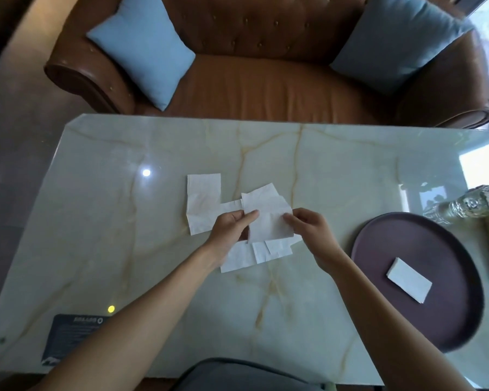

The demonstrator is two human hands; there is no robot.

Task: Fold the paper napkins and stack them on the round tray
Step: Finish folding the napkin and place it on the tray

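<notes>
Both hands pinch one white napkin (267,221) above the loose napkins (206,204) at table centre: left hand (232,230) at its nine o'clock edge, right hand (308,230) at three; a folded napkin (409,280) lies on the round tray (378,238) toward four o'clock.

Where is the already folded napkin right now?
In the head view, the folded napkin lies alone on the round tray at the table's right side, right of both hands and the unfolded napkins.
</notes>
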